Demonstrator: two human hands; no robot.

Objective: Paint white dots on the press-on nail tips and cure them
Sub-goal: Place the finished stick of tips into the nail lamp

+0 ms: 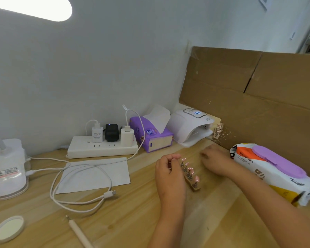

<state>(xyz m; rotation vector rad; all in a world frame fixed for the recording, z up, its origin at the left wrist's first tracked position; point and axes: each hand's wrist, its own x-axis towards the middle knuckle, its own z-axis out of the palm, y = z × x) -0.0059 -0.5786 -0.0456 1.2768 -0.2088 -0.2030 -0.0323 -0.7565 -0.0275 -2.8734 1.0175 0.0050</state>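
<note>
A short wooden holder (193, 185) lies on the table and carries a row of pink nail tips (190, 170) with white dots on metal stands. My left hand (168, 173) lies against the holder's left side, its curled fingers gripping the far end. My right hand (215, 162), blurred, lies low over the table just right of the holder, fingers loose and holding nothing. The white curing lamp (188, 128) stands at the back with its display lit. A second holder with nail tips (217, 131) leans by the lamp's right side. A dotting pen (77, 230) and a lid of white paint (8, 229) lie front left.
A pack of wet wipes (276, 172) lies to the right, against a cardboard wall (258, 90). A purple tissue box (150, 136), a power strip (102, 147) with chargers, loose white cables (82, 178), a sheet of paper (97, 176) and a desk lamp base (7, 169) fill the left and back.
</note>
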